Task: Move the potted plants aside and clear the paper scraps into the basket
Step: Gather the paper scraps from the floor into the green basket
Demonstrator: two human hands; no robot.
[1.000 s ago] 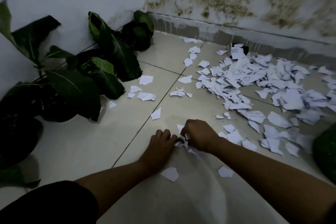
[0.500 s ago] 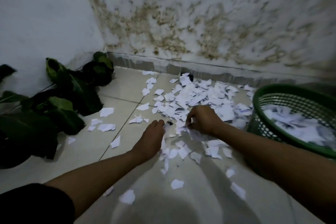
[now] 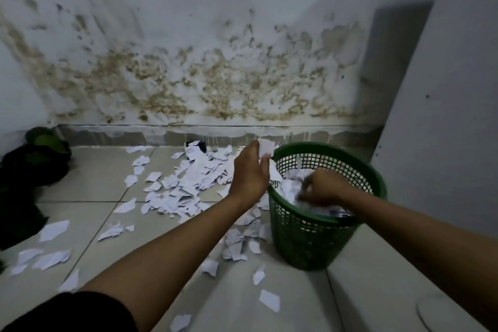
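Dumping scraps: R hand (image 3: pixel 322 188) hovering inside green mesh basket (image 3: pixel 358 167), blurred, grip can't tell; L hand (image 3: pixel 249 172) pinching white paper scrap (image 3: pixel 266 147) just outside basket's left rim, basket lying to its right, w/ scrap pile (image 3: pixel 188 183) spreading left toward back wall.

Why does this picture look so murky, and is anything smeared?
Head view: dim, flat light; the right hand over the green basket is motion-blurred, the left hand sharper; the plants sink into shadow; the wide lens bends the wall line.
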